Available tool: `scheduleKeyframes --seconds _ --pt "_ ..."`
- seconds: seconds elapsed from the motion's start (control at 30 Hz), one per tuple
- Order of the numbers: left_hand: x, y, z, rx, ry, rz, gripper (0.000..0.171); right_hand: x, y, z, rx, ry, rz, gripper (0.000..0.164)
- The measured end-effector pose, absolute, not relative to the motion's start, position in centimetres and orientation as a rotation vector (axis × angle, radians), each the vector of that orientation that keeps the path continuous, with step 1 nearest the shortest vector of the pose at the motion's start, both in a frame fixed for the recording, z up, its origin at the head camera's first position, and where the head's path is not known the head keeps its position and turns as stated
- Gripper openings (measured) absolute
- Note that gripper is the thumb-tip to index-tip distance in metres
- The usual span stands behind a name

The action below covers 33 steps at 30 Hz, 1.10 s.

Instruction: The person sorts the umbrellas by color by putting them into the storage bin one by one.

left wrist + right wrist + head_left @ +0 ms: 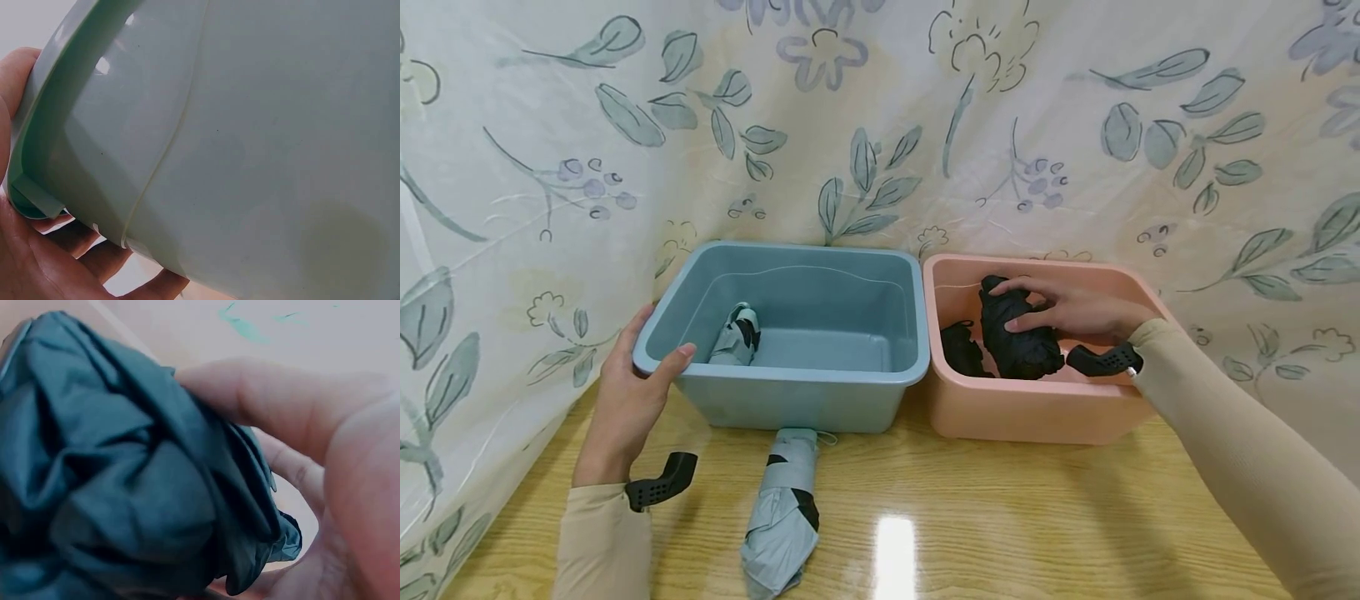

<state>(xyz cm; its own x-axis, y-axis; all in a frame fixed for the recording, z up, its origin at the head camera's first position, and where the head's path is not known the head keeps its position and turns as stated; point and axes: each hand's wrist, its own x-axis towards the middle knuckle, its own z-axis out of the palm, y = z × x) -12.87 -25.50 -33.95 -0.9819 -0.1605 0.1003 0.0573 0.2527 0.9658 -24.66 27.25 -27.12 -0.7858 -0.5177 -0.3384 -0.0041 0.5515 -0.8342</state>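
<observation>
My left hand (pixel 634 396) grips the left front corner of the blue plastic bin (pixel 820 375), thumb over the rim and fingers along the outer wall. Close up in the left wrist view, the fingers (pixel 103 259) curl round the outside of that bin. Inside the pink bin (pixel 1022 408), my right hand (pixel 1067 308) holds a black folded umbrella (pixel 1018 342) with thumb and fingers spread round it. Its crumpled dark fabric (pixel 125 469) fills much of the right wrist view. To its left lies a second, smaller-looking black bundle (pixel 962 350), partly hidden by the bin's front wall.
A light blue folded umbrella (pixel 737 337) leans inside the blue bin at its left. Another light blue folded umbrella (pixel 782 517) lies on the wooden table (pixel 1015 517) in front of that bin. Floral cloth (pixel 850 100) hangs behind both bins, which stand side by side.
</observation>
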Motion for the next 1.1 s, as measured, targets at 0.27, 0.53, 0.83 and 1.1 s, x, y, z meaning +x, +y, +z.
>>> scheduleKeyframes --seconds 0.27,0.53,0.83,1.1 --pt "-13.0 -25.5 -34.1 0.087 -2.339 -1.817 0.082 -25.8 26.7 -28.3 -0.490 2.281 -0.979 0.069" --pt "-13.0 -25.6 -34.1 0.083 -2.343 -1.820 0.082 -26.4 26.3 -29.4 -0.370 2.173 -0.981 0.071" --pt "-13.0 -25.8 -33.9 0.075 -2.346 -1.815 0.082 -26.7 26.6 -29.7 -0.475 2.208 -0.876 0.071" --pt "-12.9 -26.0 -33.9 0.067 -2.347 -1.816 0.082 -26.4 26.7 -29.6 -0.517 2.285 -0.729 0.071"
